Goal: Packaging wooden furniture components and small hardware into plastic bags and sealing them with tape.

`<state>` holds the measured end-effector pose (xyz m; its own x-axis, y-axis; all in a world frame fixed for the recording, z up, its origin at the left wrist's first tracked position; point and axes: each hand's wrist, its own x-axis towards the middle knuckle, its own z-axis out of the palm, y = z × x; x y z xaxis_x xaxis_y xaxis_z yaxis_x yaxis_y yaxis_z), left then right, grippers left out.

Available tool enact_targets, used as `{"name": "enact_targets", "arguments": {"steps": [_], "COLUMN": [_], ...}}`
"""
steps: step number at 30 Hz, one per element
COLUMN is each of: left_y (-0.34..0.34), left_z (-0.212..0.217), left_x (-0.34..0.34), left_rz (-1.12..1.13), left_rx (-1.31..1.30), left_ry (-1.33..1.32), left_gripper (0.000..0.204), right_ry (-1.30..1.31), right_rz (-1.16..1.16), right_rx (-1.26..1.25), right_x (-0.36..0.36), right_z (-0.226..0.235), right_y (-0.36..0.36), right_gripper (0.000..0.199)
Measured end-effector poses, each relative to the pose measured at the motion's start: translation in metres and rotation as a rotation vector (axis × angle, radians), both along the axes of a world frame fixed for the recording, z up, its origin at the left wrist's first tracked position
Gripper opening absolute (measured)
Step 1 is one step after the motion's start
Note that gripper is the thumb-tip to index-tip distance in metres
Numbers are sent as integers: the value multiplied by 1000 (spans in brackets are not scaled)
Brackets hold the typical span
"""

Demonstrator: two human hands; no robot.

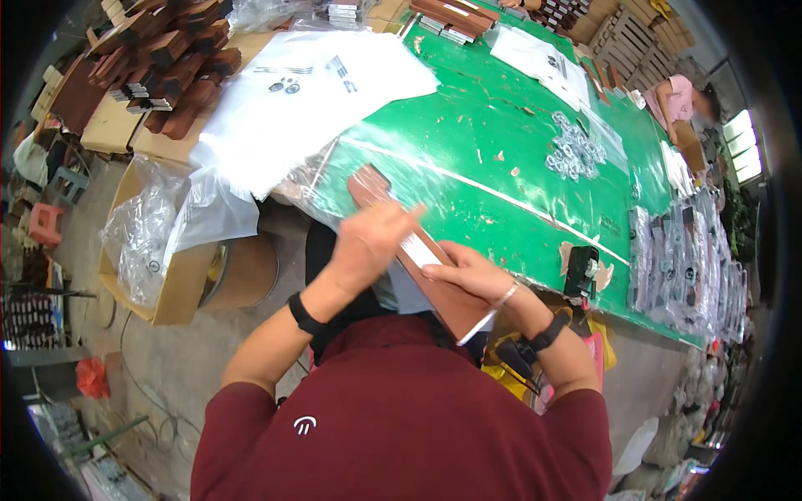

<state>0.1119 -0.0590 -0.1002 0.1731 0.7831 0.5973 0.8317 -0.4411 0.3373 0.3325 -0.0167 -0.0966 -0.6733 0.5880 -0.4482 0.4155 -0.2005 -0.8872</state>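
Observation:
A long reddish-brown wooden piece [455,302] with a shaped dark end lies slantwise in front of me at the table's near edge. Along its upper face runs a white strip [423,252]. My left hand [368,240] is closed over its upper part, slightly blurred, with some fingers hidden. Lower down, my right hand [469,272] grips the piece from the right, thumb on the top face. Beneath the far end, transparent plastic film [401,159] spreads over the green tabletop [480,200].
White printed plastic bags [309,100] lie at the far left, beside stacked brown wooden pieces [167,67]. An open carton [180,288] stands left. On the table are small packets [575,149], a black device [581,271] and wrapped pieces [681,259]. Another person [675,98] sits far right.

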Motion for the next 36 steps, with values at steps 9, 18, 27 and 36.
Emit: {"name": "enact_targets", "arguments": {"steps": [9,18,27,36], "left_y": [-12,-45,81,67], "left_z": [26,27,43,44], "left_x": [17,8,-101,-13], "left_rz": [-100,-623,-22,-255], "left_rx": [62,-82,-602,-443], "left_ry": [10,41,-1498,-1326], "left_gripper": [30,28,67,85], "right_ry": [88,423,566,387], "right_rz": [-59,-368,-342,-326], "right_rx": [-155,130,109,161], "right_x": [-42,-84,-74,-58], "right_z": [11,-19,-10,-11], "right_y": [7,10,6,17], "right_gripper": [39,50,55,49]}}
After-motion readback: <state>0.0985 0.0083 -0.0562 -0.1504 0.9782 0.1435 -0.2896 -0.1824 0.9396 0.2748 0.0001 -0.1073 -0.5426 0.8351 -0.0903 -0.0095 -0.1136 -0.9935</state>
